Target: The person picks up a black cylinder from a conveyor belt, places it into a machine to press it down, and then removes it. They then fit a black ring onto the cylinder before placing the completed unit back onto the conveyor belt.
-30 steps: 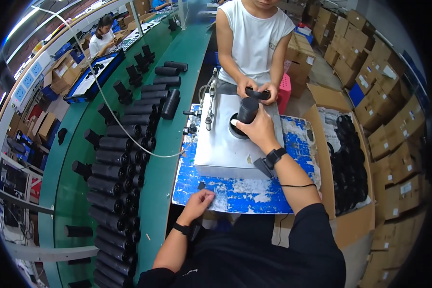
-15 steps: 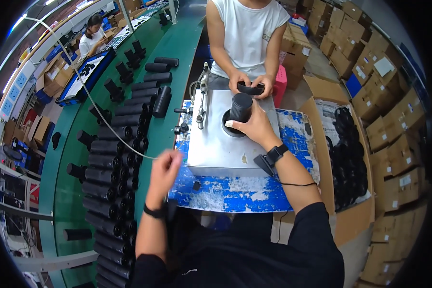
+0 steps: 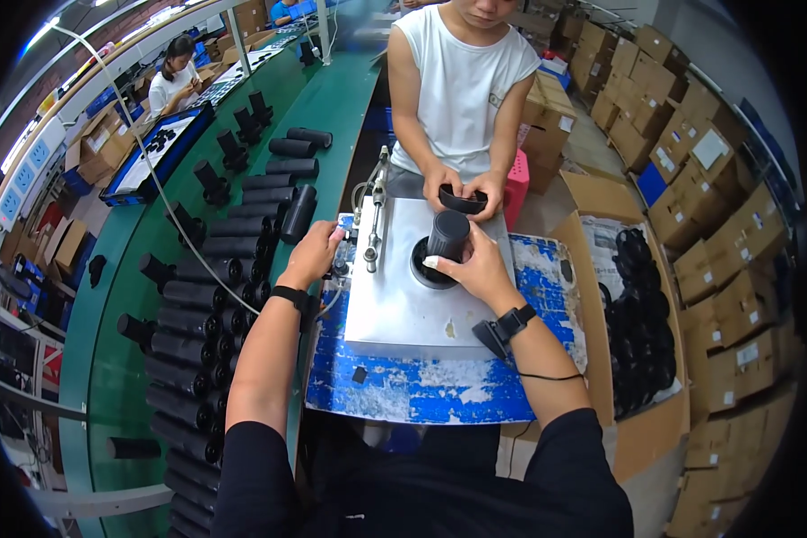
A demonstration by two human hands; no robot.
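Note:
A ribbed black cylinder (image 3: 448, 235) stands slightly tilted in the round opening (image 3: 424, 269) on top of a silver metal box (image 3: 403, 314). Around its side wraps my right hand (image 3: 482, 267), thumb toward the opening's rim. My left hand (image 3: 312, 255) is closed at the box's left side, on the upper small valve there; its fingers mostly cover that part. Just below, a second small valve (image 3: 339, 267) shows. A metal air cylinder (image 3: 374, 220) is mounted along the box's left top edge. Across the box, a person in a white top holds a curved black piece (image 3: 462, 199).
Rows of black cylinders (image 3: 184, 345) lie on the green bench (image 3: 108, 359) at left. A pale hose (image 3: 166, 193) arcs over them. The box sits on a worn blue table (image 3: 394, 390). An open carton (image 3: 623, 430) of black parts stands at right, before stacked cartons (image 3: 726, 251).
My left hand has moved up and forward to the valve on the box's left side. My right hand stays on the black cylinder. The whole view has shifted slightly.

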